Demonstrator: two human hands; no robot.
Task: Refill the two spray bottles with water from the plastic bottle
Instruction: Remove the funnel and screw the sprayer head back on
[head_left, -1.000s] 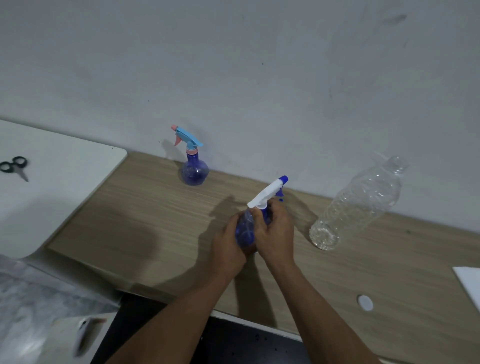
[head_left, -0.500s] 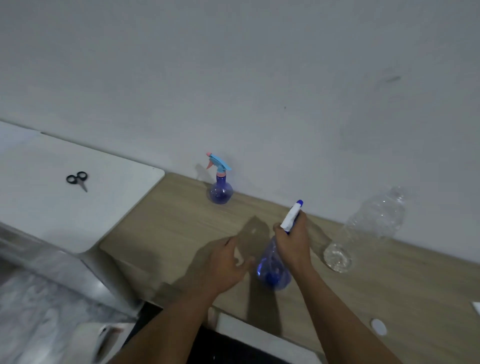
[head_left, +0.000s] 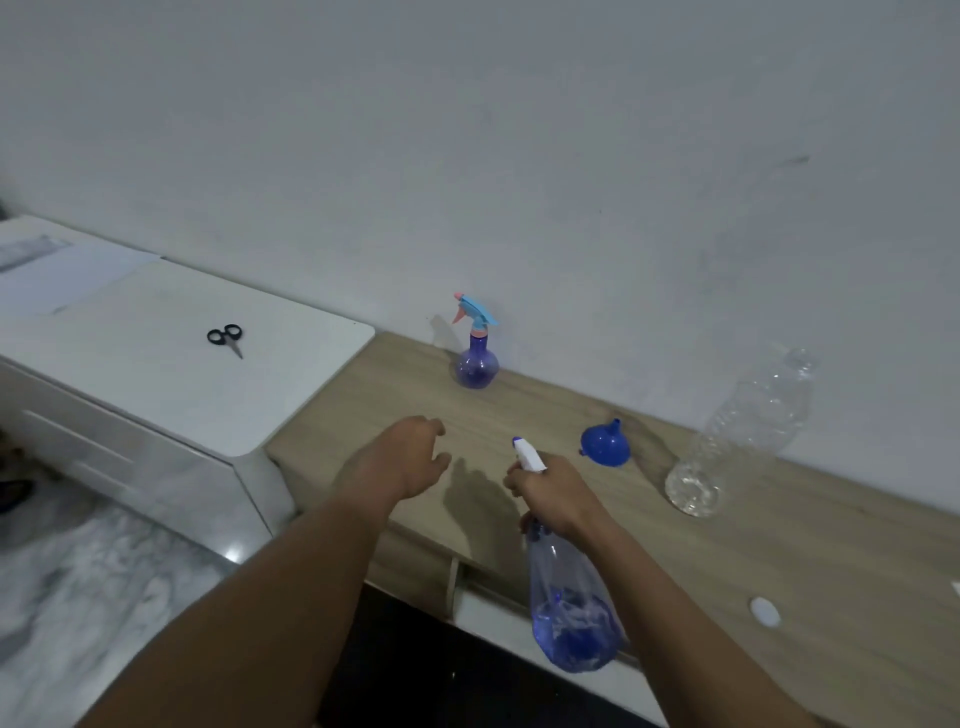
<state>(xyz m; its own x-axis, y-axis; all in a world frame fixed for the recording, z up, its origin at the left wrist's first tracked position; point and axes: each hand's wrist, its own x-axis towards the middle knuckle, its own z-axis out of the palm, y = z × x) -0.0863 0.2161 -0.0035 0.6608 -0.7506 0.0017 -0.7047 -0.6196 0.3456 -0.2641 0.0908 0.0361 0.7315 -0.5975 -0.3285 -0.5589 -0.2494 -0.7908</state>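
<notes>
Change since half a second ago: my right hand (head_left: 558, 496) now has the translucent blue spray bottle with white trigger head (head_left: 569, 603) lifted off the light wooden desk (head_left: 779, 561), fingers wrapped round its neck, lower centre of frame. Left hand (head_left: 410, 460) has let go, fingers loose and empty. A small blue plastic funnel (head_left: 605, 446) is uncovered mid-right. Looks refilled to me, so the second blue spray bottle with light-blue trigger (head_left: 476, 347) by the wall and the clear plastic water bottle (head_left: 737, 436) at right come next.

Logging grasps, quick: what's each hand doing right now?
Left hand: open, empty, above the wooden table.
Right hand: closed on the spray bottle.
</notes>
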